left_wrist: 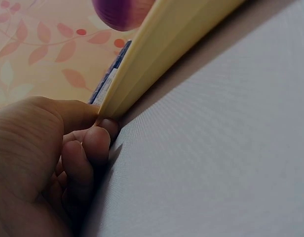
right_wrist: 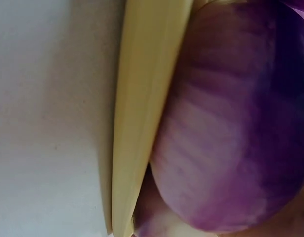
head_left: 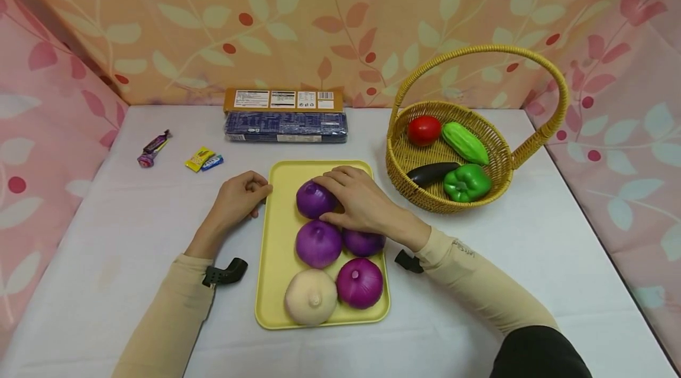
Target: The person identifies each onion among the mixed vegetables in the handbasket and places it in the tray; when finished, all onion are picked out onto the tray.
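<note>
A yellow tray (head_left: 276,259) lies mid-table and holds several purple onions and one white onion (head_left: 311,297). My right hand (head_left: 326,200) lies over the back of the tray. Its fingers and thumb curl round the farthest purple onion (head_left: 307,200), and its palm covers part of another purple onion (head_left: 364,243). The right wrist view is filled by a purple onion (right_wrist: 231,123) against the tray rim (right_wrist: 142,113). My left hand (head_left: 259,191) is curled at the tray's left rim (left_wrist: 157,49). There the thumb and forefinger (left_wrist: 95,140) pinch the edge.
A wicker basket (head_left: 420,194) with a tall handle stands at the right, holding a tomato (head_left: 424,129), a pale green gourd (head_left: 465,142), an eggplant (head_left: 432,173) and a green pepper (head_left: 467,183). An orange and a blue box (head_left: 285,126) lie behind the tray. Wrapped sweets (head_left: 202,159) lie at the left. Fabric walls close three sides.
</note>
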Motion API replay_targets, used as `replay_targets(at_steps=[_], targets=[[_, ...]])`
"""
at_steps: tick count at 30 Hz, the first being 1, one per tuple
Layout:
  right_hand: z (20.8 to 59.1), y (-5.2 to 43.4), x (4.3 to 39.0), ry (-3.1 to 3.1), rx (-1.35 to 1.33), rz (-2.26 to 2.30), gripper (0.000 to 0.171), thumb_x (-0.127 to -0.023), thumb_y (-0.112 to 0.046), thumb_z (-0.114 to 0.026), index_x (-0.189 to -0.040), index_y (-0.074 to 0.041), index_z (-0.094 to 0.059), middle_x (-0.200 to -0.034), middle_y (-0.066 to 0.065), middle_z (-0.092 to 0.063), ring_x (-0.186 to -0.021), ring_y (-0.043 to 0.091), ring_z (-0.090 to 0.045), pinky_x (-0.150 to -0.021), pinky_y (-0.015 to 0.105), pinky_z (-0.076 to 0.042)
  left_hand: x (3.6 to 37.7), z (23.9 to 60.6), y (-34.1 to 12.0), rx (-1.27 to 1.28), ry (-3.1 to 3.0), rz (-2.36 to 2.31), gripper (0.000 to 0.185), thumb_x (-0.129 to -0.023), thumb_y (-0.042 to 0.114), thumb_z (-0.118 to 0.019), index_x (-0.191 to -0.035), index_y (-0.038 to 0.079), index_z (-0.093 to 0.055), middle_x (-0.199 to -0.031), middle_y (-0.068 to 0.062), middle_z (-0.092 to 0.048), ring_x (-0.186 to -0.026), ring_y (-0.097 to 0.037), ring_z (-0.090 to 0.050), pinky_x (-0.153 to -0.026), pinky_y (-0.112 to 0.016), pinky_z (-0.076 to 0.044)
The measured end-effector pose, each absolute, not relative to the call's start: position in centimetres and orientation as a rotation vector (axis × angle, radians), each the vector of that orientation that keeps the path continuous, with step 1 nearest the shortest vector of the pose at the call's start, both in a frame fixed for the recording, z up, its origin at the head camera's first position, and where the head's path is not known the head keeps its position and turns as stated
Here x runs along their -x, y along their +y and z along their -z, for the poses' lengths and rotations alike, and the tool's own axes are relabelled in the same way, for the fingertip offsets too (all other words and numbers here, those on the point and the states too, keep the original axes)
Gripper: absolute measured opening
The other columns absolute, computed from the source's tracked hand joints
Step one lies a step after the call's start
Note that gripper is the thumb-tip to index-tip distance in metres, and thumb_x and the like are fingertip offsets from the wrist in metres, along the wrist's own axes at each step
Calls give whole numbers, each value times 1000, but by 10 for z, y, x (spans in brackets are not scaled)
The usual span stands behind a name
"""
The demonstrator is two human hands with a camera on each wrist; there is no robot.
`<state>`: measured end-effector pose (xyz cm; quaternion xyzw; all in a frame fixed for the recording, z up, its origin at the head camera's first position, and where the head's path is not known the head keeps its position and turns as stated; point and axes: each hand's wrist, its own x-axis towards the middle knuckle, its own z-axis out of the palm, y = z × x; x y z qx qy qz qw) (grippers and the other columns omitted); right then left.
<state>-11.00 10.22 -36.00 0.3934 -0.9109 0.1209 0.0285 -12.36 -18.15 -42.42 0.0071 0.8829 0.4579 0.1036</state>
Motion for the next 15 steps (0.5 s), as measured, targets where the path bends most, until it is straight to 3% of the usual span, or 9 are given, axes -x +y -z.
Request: replay_targets(at_steps=[5, 15], targets=[[362, 103, 109, -2817, -1241, -320, 64, -84, -42, -73, -138, -16, -53, -134, 14, -56, -127, 33, -51, -108, 50, -40, 123, 425, -181, -7, 2597, -1349, 26, -95, 33, -62, -107, 10, -62, -77, -6, -65, -50, -16, -59, -48, -29, -50], [361, 105, 108, -2765, -1240, -288, 52, -86, -39, -71, -132, -17, -59, -123, 7, -65, -129, 32, -51, -112, 58, -34, 124, 424, -182, -21, 2600, -1356, 28, -95, 34, -62, -108, 8, -62, -76, -6, -66, -48, -14, -58, -47, -29, -49]])
